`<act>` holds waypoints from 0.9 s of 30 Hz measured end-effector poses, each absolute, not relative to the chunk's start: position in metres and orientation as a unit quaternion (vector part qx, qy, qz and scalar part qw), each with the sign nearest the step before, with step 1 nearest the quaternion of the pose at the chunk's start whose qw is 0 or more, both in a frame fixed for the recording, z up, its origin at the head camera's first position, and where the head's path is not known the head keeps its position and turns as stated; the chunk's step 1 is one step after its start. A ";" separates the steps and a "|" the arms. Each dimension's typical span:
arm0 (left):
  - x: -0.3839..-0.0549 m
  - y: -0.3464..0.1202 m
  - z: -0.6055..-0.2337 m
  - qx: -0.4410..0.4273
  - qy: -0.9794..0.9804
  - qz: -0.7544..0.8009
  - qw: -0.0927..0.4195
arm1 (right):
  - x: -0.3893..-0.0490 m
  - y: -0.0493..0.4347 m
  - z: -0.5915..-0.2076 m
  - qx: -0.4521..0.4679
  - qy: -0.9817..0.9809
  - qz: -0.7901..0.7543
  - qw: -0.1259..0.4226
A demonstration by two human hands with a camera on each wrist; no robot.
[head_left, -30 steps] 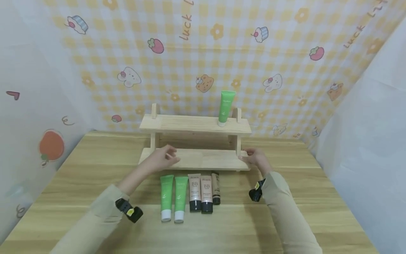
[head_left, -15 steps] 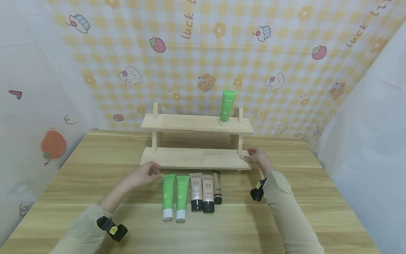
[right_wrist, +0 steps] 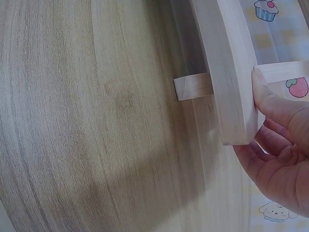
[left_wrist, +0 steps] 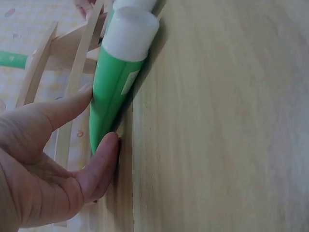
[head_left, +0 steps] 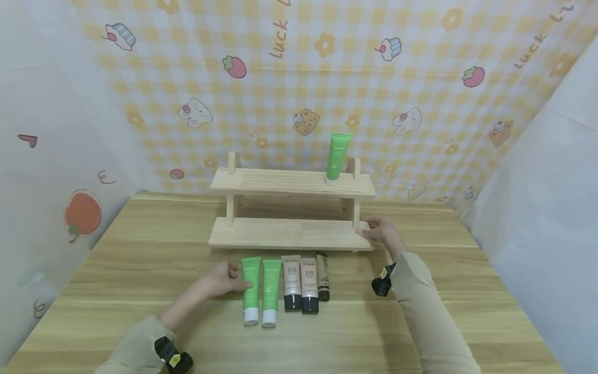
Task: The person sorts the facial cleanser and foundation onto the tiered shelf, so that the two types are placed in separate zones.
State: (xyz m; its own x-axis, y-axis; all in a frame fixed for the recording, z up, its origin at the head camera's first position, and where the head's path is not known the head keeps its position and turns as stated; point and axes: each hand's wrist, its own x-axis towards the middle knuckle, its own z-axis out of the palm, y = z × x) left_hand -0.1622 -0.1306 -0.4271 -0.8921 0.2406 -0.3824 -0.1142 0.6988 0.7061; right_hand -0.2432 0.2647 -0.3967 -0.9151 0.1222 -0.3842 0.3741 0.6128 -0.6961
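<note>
At the left end of a row of tubes lies a green squeeze tube (head_left: 250,296) with a white cap. My left hand (head_left: 221,280) pinches it from the side, thumb on its upper face and fingertips at its edge. In the left wrist view, that tube (left_wrist: 116,77) sits between the thumb and fingers, low against the table. My right hand (head_left: 383,234) grips the right end of the lower board of a two-tier wooden shelf (head_left: 289,232). The right wrist view has the thumb on top of the board (right_wrist: 231,82) and the fingers beneath.
Beside the held tube lie a second green tube (head_left: 271,293), two pink BB cream tubes (head_left: 292,283) and a smaller beige tube (head_left: 322,278) with a black cap. Another green tube (head_left: 338,158) stands cap-down on the upper board (head_left: 280,181). A checked cloth (head_left: 280,93) hangs behind.
My left hand has moved from above the lower board down to the leftmost green tube and taken hold of it. The right hand stays on the shelf's end.
</note>
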 end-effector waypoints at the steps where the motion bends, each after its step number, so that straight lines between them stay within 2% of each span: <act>1: -0.162 -0.128 -0.427 0.032 0.896 0.380 0.226 | -0.243 0.265 -0.397 0.140 0.885 -0.419 0.150; 10: -0.158 -0.115 -0.425 0.006 0.889 0.378 0.258 | -0.244 0.267 -0.398 0.138 0.885 -0.418 0.153; 16: -0.154 -0.109 -0.430 0.002 0.874 0.416 0.250 | -0.244 0.268 -0.397 0.139 0.888 -0.409 0.159; 27: -0.150 -0.122 -0.438 0.049 0.828 0.496 0.257 | -0.245 0.265 -0.397 0.145 0.885 -0.416 0.152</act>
